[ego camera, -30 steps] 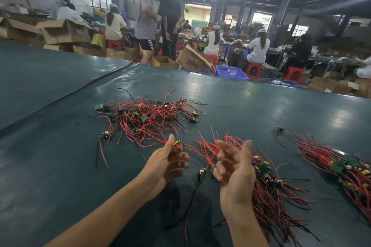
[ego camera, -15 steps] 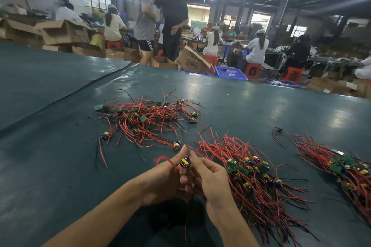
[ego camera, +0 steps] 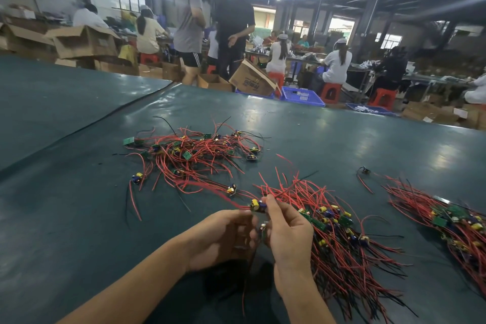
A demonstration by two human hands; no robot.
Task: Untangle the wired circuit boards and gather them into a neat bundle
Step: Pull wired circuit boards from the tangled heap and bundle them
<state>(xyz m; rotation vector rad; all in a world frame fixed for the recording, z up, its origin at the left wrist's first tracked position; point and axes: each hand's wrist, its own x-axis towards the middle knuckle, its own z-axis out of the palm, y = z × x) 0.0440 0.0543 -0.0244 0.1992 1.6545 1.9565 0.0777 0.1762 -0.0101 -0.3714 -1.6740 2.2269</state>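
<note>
Circuit board (ego camera: 257, 205), small and trailing red leads, is pinched by the right grip (ego camera: 286, 239) above the table (ego camera: 79, 218), between the tangled heap (ego camera: 194, 155) and the gathered bundle (ego camera: 339, 234); the left grip (ego camera: 221, 239) curls just below, too blurred to tell what it holds; light, floppy, snag-prone, I'd judge; best held by the stiff board edges.

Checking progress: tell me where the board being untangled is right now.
Head view, centre foreground: the board is pinched by fingers of the right hand, just above the left hand, between the tangled pile at left and the gathered bundle at right.
</note>
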